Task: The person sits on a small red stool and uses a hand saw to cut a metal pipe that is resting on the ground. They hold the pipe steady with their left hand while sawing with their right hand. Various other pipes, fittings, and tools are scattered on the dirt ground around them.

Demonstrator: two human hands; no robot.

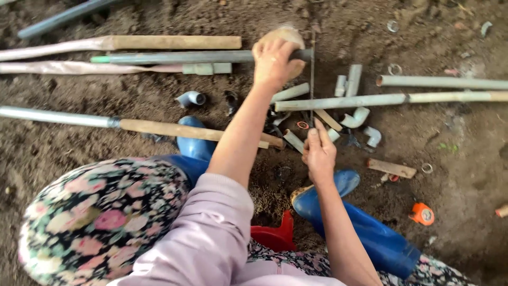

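Head view, left hand (273,62) fingers wrapped over the near end of a grey pipe (174,56) on the soil, right hand (319,152) pinching a thin saw blade (312,79), blade's top hard to make out, pipe offcuts (353,79) scattered beside it, red tub (275,235) mostly hidden, contents unseen

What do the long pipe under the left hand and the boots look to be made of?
The long pipe looks like matt grey plastic: dull, uniform, green-tipped. The boots look like glossy blue rubber, with soft highlights. The left hand grips the pipe's end.
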